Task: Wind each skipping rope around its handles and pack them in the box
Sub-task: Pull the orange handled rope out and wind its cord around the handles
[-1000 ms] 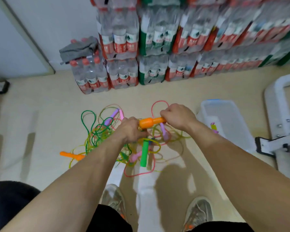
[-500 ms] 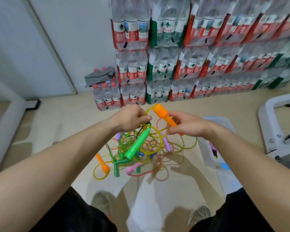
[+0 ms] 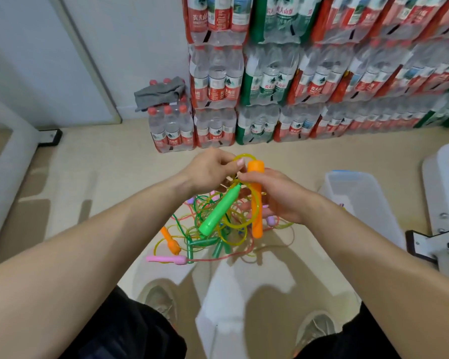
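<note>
Head view, looking down past both forearms. My right hand (image 3: 276, 196) is wrapped round an orange handle (image 3: 257, 226), which I read as held nearly upright, its top end clear above the fingers. My left hand (image 3: 209, 172) sits just beside it, thumb and fingertips pinching a loop of yellow rope (image 3: 244, 156); that rope curves down across the front of the orange handle. A green handle (image 3: 218, 213) hangs tilted below the left hand, its upper end at the palm; I cannot tell whether the fingers grip it.

On the floor beneath the hands lies the tangle of ropes (image 3: 233, 240), partly hidden by both hands and the hanging green handle. A second orange handle (image 3: 170, 240) and a pink handle (image 3: 163, 259) lie at its left edge, a purple handle (image 3: 270, 220) at its right, next to my right wrist.

The box (image 3: 368, 200), clear plastic, stands on the floor to the right, near the tangle; my right forearm covers its near corner. Stacked packs of water bottles (image 3: 270, 86) line the far wall, a grey cloth (image 3: 161, 93) on the lowest pack. A white frame (image 3: 441, 203) stands just beyond the box. Two shoes (image 3: 161, 299) show below.
</note>
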Demonstrator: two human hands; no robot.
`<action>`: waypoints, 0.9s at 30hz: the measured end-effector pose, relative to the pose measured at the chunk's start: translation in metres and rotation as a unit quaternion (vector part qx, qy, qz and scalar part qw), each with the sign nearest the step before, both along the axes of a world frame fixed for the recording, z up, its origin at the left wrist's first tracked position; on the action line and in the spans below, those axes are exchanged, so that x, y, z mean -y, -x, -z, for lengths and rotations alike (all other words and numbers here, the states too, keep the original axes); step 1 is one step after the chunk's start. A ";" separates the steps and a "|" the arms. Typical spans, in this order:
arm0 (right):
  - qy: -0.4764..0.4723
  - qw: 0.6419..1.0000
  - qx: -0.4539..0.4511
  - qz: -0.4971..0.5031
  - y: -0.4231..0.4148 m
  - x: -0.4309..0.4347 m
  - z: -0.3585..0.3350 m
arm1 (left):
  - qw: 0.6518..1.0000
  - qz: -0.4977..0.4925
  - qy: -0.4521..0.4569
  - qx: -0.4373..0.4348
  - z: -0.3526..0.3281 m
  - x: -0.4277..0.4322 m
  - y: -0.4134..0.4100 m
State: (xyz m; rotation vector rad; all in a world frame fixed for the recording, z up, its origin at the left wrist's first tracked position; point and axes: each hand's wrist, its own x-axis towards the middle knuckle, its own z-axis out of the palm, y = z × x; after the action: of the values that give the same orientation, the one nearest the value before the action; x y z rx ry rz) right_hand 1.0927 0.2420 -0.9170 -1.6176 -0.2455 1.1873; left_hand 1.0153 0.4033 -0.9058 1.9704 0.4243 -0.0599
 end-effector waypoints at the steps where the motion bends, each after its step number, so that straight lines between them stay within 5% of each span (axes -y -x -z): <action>1: -0.016 1.000 -0.008 -0.004 -0.001 -0.002 0.002 | 1.000 -0.025 0.017 0.005 0.001 0.003 -0.002; 9: -0.069 0.991 -0.049 0.108 -0.013 -0.005 0.013 | 0.973 -0.162 0.162 -0.018 0.010 0.009 -0.008; 14: -0.098 0.987 -0.055 0.118 -0.018 0.003 0.017 | 0.993 -0.025 0.058 -0.098 0.009 0.019 0.003; 17: -0.089 0.985 -0.075 0.129 -0.019 0.005 0.017 | 0.980 0.078 -0.159 -0.087 0.011 0.029 0.006; 18: -0.079 0.985 -0.080 0.132 -0.019 0.005 0.016 | 0.980 0.077 -0.165 -0.082 0.011 0.029 0.007; 22: -0.053 0.985 -0.090 0.137 -0.018 0.007 0.017 | 0.990 0.063 -0.071 -0.100 0.007 0.033 0.011; 27: -0.047 0.986 -0.078 0.139 -0.016 0.012 0.019 | 0.963 -0.042 0.223 -0.142 -0.002 0.037 0.015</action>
State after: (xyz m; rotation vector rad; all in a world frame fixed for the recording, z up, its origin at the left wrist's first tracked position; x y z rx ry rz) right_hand 1.1091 0.2296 -0.9359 -1.4172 0.0248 1.0630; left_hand 1.0007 0.3666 -0.9043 1.4989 0.6229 -0.3573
